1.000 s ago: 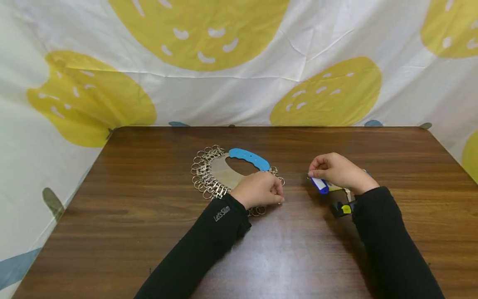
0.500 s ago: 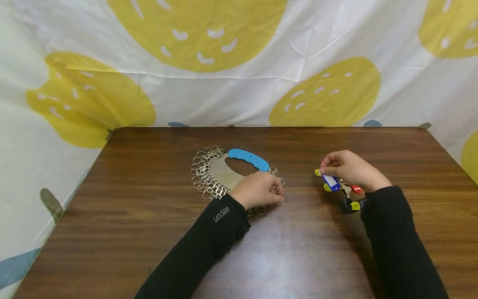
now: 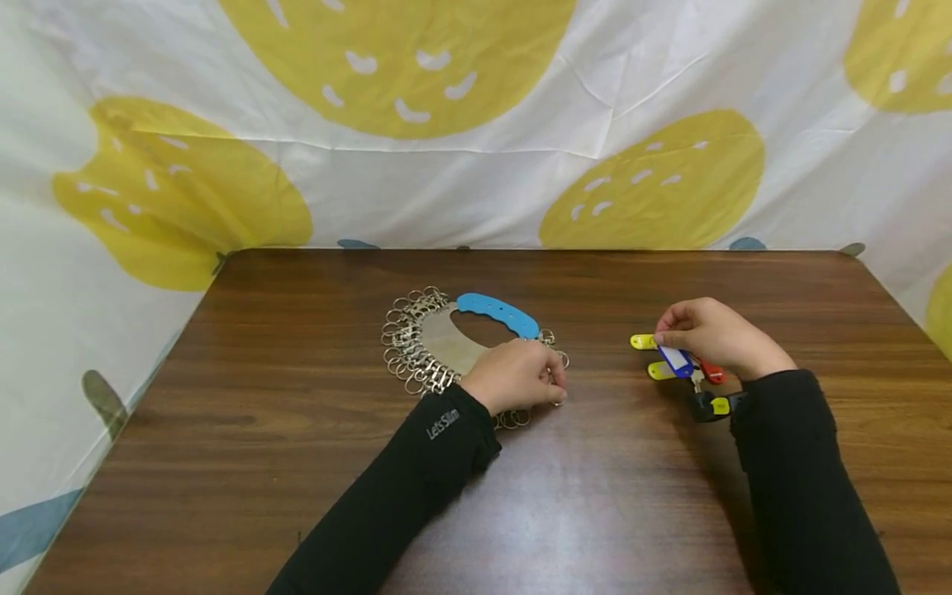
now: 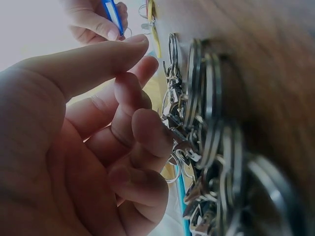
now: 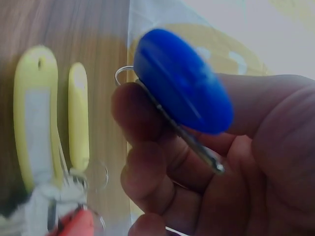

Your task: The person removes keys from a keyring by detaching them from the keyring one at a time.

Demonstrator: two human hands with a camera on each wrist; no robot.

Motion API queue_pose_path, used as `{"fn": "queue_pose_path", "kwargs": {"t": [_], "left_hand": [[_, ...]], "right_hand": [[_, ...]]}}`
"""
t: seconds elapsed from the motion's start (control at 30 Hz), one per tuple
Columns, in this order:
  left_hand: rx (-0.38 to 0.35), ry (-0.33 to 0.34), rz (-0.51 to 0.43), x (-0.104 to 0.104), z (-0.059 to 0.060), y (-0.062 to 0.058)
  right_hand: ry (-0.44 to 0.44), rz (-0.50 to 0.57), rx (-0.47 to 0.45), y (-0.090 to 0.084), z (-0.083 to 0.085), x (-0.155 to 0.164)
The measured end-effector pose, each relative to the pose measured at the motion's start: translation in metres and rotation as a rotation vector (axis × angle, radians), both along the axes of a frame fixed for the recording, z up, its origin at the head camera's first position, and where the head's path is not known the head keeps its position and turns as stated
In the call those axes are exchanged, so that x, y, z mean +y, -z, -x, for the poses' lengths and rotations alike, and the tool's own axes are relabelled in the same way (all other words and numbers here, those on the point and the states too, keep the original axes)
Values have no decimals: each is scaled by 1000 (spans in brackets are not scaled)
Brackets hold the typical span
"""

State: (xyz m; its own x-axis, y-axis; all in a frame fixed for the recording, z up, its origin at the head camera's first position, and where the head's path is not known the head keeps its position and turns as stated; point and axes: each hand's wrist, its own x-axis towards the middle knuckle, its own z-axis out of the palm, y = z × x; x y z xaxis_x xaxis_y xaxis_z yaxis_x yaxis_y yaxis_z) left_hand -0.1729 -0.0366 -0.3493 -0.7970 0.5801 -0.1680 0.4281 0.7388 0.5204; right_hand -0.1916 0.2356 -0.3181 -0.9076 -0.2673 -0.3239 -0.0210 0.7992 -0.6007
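Note:
A metal plate (image 3: 449,341) with a blue grip (image 3: 497,312) and a fringe of clips and rings lies mid-table. Over its near right side rests my left hand (image 3: 516,376), fingers loosely curled. In the left wrist view the fingers lie against the clips (image 4: 189,167), and a ring (image 4: 173,51) stands just beyond the thumb and index tips; nothing shows between them. My right hand (image 3: 717,337) pinches a blue key tag (image 3: 675,361) with a white label. A key (image 5: 197,150) and a thin ring (image 5: 124,73) show beside the tag in the right wrist view.
Below and beside the right hand lie yellow key tags (image 3: 643,341), a red tag (image 3: 712,373), keys (image 3: 697,378) and a black item with a yellow patch (image 3: 719,406). A patterned cloth (image 3: 476,182) hangs behind the brown table (image 3: 297,463).
My right hand has moved right with the blue key tag, uncovering the yellow and red tags next to it. The left hand has stayed in place over the rings.

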Motion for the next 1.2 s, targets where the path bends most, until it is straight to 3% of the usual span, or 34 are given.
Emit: {"fn": "queue_pose_path", "kwargs": {"t": [0.43,0.87,1.2], "left_hand": [[-5,-14,3,-2,0,0],[0,-9,7,-1,1,1],[7,-5,18,-1,2,1]], "right_hand": [[50,-5,-15,-4,0,31],[49,-192,57,9,0,68],[98,-227,-3,18,5,66]]}}
